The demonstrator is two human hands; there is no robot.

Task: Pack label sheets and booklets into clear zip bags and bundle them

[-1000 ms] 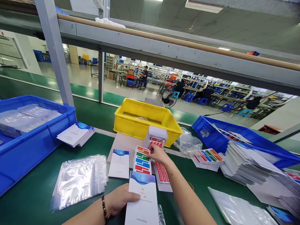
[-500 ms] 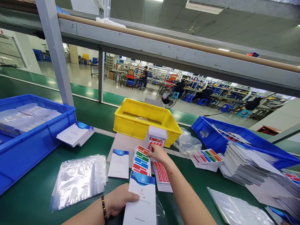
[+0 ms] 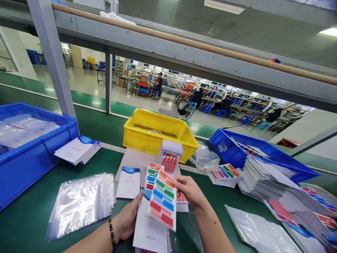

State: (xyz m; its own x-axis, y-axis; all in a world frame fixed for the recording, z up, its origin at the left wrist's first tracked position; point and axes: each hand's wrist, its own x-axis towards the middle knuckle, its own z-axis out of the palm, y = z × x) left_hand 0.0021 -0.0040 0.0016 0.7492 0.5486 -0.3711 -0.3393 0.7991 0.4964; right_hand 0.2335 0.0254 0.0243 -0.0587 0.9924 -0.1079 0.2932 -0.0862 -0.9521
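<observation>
My left hand grips a white and blue instruction booklet by its left edge, thumb on top. A strip of red print shows under its lower end. Between thumb and fingers, my right hand pinches a sheet of coloured stickers, tilted over the booklet and covering part of it. Just behind lies a stack of similar sticker sheets. Red label sheets are partly hidden by my right hand. Left of these sits a booklet pile.
Clear zip bags lie at left, near a blue bin and more booklets. A yellow bin stands behind. On the right are a blue bin, paper stacks and plastic bags.
My right hand has lifted a sticker sheet off the stack and brought it toward me, over the booklet. My left hand still holds the booklet, now nearer its upper end.
</observation>
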